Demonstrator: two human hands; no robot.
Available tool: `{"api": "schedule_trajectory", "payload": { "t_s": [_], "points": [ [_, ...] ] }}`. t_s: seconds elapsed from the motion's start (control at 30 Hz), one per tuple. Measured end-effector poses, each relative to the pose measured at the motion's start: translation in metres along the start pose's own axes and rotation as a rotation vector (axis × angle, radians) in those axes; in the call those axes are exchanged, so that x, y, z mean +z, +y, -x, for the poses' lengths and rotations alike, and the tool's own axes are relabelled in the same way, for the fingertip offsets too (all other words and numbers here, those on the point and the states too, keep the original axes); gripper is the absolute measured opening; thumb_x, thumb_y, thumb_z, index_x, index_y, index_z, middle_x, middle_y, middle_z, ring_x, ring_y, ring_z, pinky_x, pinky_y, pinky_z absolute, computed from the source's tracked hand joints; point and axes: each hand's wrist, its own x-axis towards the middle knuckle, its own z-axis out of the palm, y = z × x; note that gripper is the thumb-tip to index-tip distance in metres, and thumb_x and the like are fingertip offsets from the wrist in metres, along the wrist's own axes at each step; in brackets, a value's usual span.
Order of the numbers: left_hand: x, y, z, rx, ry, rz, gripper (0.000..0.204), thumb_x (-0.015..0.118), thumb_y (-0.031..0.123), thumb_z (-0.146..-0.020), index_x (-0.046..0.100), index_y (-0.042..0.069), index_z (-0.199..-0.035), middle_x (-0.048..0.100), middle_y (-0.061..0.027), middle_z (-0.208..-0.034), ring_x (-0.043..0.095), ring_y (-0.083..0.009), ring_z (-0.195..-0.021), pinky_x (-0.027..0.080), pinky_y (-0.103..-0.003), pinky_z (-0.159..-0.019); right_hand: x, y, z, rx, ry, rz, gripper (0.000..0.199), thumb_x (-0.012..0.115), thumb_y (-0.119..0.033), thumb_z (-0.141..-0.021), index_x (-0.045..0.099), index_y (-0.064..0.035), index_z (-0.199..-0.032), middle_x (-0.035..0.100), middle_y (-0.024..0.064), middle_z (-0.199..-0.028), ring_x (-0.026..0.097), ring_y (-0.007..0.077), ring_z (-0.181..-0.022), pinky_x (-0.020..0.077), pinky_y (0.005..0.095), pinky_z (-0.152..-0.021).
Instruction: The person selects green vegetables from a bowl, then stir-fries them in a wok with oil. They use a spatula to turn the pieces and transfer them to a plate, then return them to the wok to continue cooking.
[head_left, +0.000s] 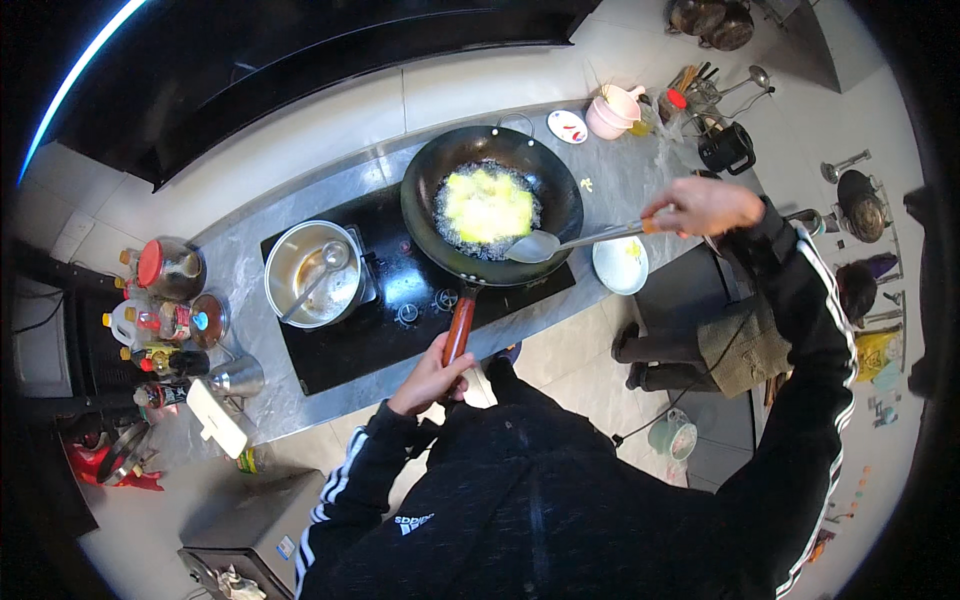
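Note:
A dark wok (pixel 424 185) sits on the black cooktop (pixel 300 375), with bubbling oil around a bright yellow mass (pixel 487 205) that looks like egg. My left hand (pixel 432 378) is closed around the end of the wok's reddish-brown wooden handle (pixel 462 322). In my right hand (pixel 700 207) is the handle of a metal wok spatula (pixel 533 247). The spatula's blade rests inside the wok, at the lower right edge of the yellow food. Just below the spatula handle stands a white bowl (pixel 620 268) with yellow residue in it.
Left of the wok, a steel pot (pixel 283 265) holds a ladle (pixel 333 257). Bottles and jars (pixel 172 268) crowd the counter's left end. A small plate (pixel 567 127) and pink containers (pixel 612 112) stand behind. Another person (pixel 740 345) is at the right, near a bucket (pixel 674 436).

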Motion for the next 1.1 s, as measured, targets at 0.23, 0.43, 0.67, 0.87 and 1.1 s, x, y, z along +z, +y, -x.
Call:
{"api": "schedule_trajectory", "payload": {
  "t_s": [0.23,0.43,0.67,0.87,1.1],
  "points": [
    [0.009,-0.007,-0.002,0.146,0.074,0.029,0.077,0.065,0.016,-0.096,0.018,0.016,-0.156,0.053,-0.0022,-0.097,0.053,-0.0079,-0.061,0.043,-0.022,-0.046,0.018,-0.029,-0.032,-0.026,-0.025,-0.041,0.034,0.062,-0.027,-0.096,0.07,-0.0021,-0.118,0.063,0.0063,-0.068,0.056,0.0147,-0.056,0.0471,0.0321,-0.054],
    [-0.001,-0.007,0.0,0.281,0.124,-0.059,0.076,0.06,0.004,-0.091,0.023,0.013,-0.157,0.052,-0.0014,-0.092,0.051,-0.0073,-0.061,0.042,-0.023,-0.049,0.109,-0.015,-0.044,-0.149,0.394,-0.115,0.029,0.064,-0.022,-0.091,0.073,-0.0018,-0.109,0.069,0.025,-0.084,0.069,0.0359,-0.072,0.0534,0.0418,-0.068],
    [-0.015,-0.009,-0.008,0.346,0.128,-0.158,0.077,0.059,0.002,-0.086,0.027,0.009,-0.156,0.051,-0.0015,-0.092,0.051,-0.0083,-0.073,0.044,-0.024,-0.062,0.197,-0.024,-0.061,-0.129,0.682,-0.359,0.03,0.063,-0.016,-0.091,0.069,-0.0021,-0.117,0.069,0.0253,-0.088,0.069,0.0396,-0.08,0.0542,0.0428,-0.072],
    [-0.019,-0.001,-0.001,0.254,0.14,-0.228,0.081,0.059,0.002,-0.087,0.022,0.013,-0.158,0.051,-0.0012,-0.09,0.052,-0.0093,-0.066,0.044,-0.025,-0.053,0.234,-0.022,-0.088,-0.054,0.71,-0.523,0.033,0.066,-0.019,-0.09,0.068,-0.0045,-0.12,0.071,0.0234,-0.098,0.069,0.0395,-0.087,0.0541,0.043,-0.077],
    [-0.022,0.014,0.004,0.23,0.129,-0.275,0.081,0.061,0.003,-0.087,0.023,0.014,-0.157,0.051,-0.0015,-0.089,0.053,-0.0103,-0.064,0.046,-0.025,-0.055,0.246,-0.021,-0.125,-0.057,0.754,-0.615,0.037,0.067,-0.021,-0.091,0.065,-0.006,-0.124,0.07,0.0235,-0.104,0.068,0.0406,-0.094,0.0534,0.0442,-0.082]
  ]
}}
